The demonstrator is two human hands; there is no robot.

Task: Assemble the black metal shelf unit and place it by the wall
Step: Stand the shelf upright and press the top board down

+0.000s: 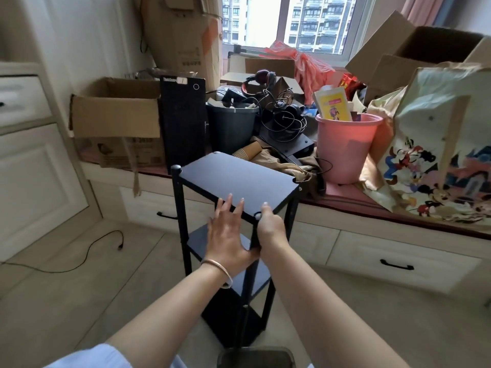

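The black metal shelf unit (239, 179) stands upright on the floor in front of me, with a flat top board and lower tiers between thin black posts. My left hand (228, 235) lies flat with straight fingers against the near edge of the top board; a bracelet circles its wrist. My right hand (271, 227) curls round the near right post just under its round cap. The lowest tier is partly hidden behind my forearms.
A cluttered window bench runs behind the shelf: a cardboard box (117, 120), a black computer tower (183, 120), a dark bin (231, 126), a pink bucket (345, 147) and a cartoon-print bag (438, 160). White drawers (396, 261) sit below. A black cable (93, 248) lies on the floor at left.
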